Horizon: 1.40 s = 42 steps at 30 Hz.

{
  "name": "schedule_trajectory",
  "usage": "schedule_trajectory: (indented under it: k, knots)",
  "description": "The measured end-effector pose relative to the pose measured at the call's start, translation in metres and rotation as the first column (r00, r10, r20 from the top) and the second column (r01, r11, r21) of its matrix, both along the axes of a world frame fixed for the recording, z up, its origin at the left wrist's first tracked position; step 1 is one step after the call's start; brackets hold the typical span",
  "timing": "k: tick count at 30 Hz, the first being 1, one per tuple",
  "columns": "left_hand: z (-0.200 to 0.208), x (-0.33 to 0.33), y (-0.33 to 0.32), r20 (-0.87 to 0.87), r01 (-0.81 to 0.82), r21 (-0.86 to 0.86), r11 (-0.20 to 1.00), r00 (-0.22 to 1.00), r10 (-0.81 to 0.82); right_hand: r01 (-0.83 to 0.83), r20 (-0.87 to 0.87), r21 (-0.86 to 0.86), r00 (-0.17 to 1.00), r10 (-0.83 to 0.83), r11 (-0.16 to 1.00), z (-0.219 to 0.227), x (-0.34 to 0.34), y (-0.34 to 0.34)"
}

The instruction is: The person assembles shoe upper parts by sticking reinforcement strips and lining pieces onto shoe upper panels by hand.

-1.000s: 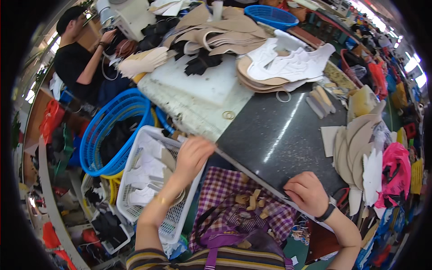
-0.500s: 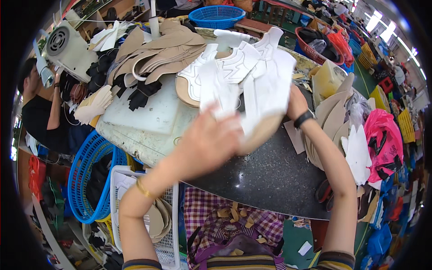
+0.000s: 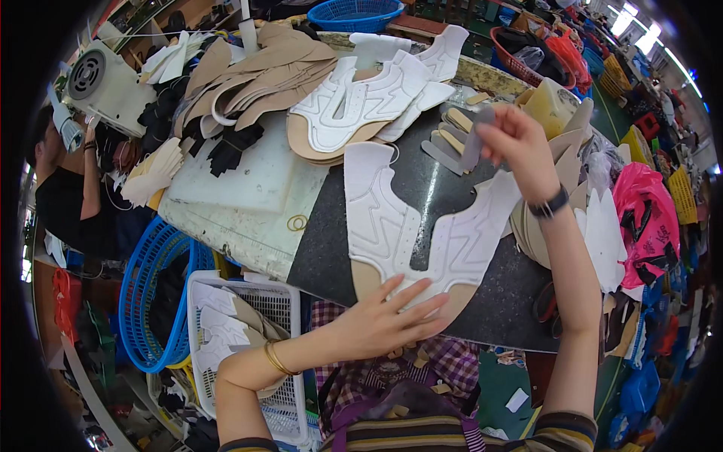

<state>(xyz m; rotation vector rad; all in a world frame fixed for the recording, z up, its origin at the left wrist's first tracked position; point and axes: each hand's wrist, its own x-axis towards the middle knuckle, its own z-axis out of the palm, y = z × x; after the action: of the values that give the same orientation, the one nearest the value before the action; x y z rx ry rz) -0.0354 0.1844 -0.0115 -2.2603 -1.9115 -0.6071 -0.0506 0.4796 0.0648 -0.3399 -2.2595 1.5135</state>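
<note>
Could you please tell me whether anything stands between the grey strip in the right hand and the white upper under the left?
Nothing visible does: black tabletop shows between the grey strip in the right hand and the white upper under the left hand. The other strips lie left of this one.

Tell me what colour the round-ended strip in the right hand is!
The round-ended strip in the right hand is grey, shown best in the head view.
</note>
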Motion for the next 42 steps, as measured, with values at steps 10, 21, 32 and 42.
schedule_trajectory:
  k: [10,21,32,42]
  knots:
    - [0.039,-0.019,0.035,0.966,-0.096,-0.25,0.963,0.049,0.255,-0.311,0.069,-0.502,0.916,0.396,0.807,-0.011,0.077,-0.061]
    - [0.025,0.005,0.046,0.626,0.112,0.0,0.994,-0.775,0.087,-0.413,-0.027,0.287,0.898,0.438,0.864,-0.019,0.103,-0.076]
    - [0.032,0.017,0.028,0.484,-0.123,-0.001,0.992,0.868,0.108,-0.198,0.389,-0.3,0.868,0.309,0.933,-0.054,0.056,-0.034]
    - [0.009,-0.007,0.057,0.166,-0.295,-0.144,0.945,0.934,0.317,-0.19,0.424,-0.283,0.855,0.3,0.94,-0.07,0.043,-0.035]
